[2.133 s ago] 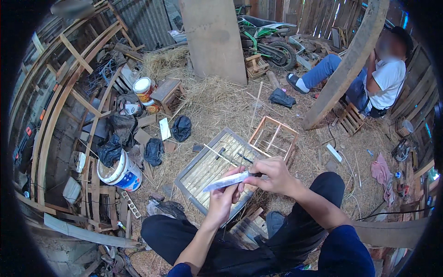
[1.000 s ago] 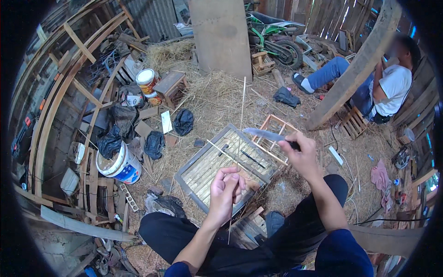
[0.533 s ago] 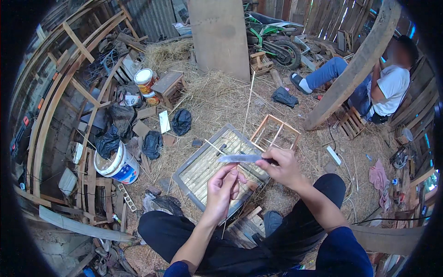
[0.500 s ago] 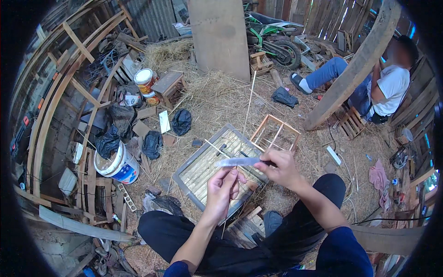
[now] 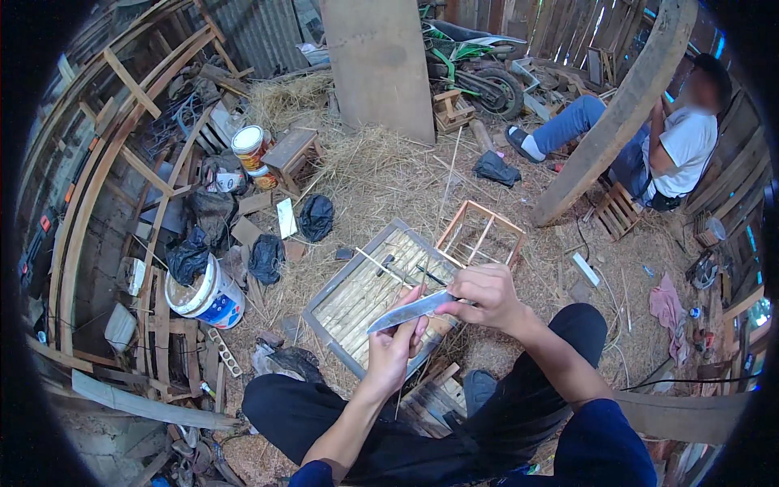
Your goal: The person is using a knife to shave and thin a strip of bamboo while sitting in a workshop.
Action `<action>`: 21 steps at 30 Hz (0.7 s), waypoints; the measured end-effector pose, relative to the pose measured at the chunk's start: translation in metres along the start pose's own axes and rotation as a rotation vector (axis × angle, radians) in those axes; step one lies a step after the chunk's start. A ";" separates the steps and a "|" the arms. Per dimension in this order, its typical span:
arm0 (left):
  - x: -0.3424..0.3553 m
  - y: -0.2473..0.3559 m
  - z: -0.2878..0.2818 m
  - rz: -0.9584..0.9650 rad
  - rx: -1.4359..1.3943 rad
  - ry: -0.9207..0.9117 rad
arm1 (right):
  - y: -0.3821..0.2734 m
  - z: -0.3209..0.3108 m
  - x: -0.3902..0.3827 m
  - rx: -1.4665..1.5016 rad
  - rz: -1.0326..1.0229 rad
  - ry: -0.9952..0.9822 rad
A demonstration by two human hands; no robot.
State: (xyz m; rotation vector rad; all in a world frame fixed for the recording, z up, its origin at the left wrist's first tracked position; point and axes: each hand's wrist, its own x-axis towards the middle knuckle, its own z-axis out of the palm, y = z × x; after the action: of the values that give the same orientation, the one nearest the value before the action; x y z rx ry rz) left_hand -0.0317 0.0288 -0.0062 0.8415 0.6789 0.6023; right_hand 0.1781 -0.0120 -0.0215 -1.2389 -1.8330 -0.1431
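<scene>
My right hand (image 5: 487, 296) is closed round the handle of a knife, its broad metal blade (image 5: 412, 311) pointing left and slightly down. The blade lies across the fingers of my left hand (image 5: 388, 355). Those fingers are closed on a thin pale wooden strip (image 5: 451, 166), which runs up and away from me and looks faint from motion. Where blade and strip meet is hidden by the blade and fingers. Below both hands stands a low slatted table (image 5: 331, 329) with a dark frame, bearing a small hammer (image 5: 385, 264) and another dark tool (image 5: 431, 276).
A small open wooden frame (image 5: 484, 235) stands beyond the table. White buckets (image 5: 195, 300), black bags (image 5: 316, 217) and a stool (image 5: 290, 154) are to the left. At right, a person (image 5: 682, 146) sits behind a slanting post (image 5: 613, 122). Straw covers the floor.
The knife has tilted, its tip dropping down and left toward me across my left hand. My right hand has shifted slightly. The strip's far end has moved a little right.
</scene>
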 end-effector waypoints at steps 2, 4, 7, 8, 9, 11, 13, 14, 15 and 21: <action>0.001 0.000 0.001 0.008 0.001 -0.003 | 0.002 -0.003 -0.001 -0.061 -0.014 -0.013; 0.003 0.001 0.001 -0.005 -0.016 0.002 | 0.003 -0.005 0.000 -0.075 -0.006 -0.017; 0.004 0.003 0.000 0.008 -0.048 -0.033 | 0.020 -0.011 -0.003 -0.103 0.181 0.068; -0.001 0.001 0.002 0.007 -0.047 -0.034 | 0.027 -0.018 -0.002 -0.111 0.359 0.161; -0.008 -0.004 0.006 -0.019 -0.019 -0.083 | 0.041 -0.032 0.004 -0.151 0.523 0.255; -0.015 -0.007 0.013 -0.091 -0.024 -0.124 | 0.054 -0.054 0.002 -0.204 0.687 0.349; -0.008 -0.001 0.010 -0.099 -0.042 -0.101 | 0.054 -0.054 -0.005 -0.233 0.652 0.395; -0.004 0.002 0.009 -0.111 -0.059 -0.079 | 0.050 -0.051 -0.005 -0.225 0.646 0.390; 0.001 0.006 0.007 -0.105 -0.062 -0.069 | 0.043 -0.049 -0.006 -0.227 0.629 0.340; 0.010 0.023 0.004 -0.015 -0.069 -0.090 | 0.024 -0.034 -0.003 -0.176 0.473 0.220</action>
State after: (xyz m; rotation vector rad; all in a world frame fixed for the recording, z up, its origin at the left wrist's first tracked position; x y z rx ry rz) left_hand -0.0277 0.0465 0.0118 0.7937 0.5795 0.5680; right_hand 0.2182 -0.0204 -0.0123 -1.6758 -1.3223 -0.1706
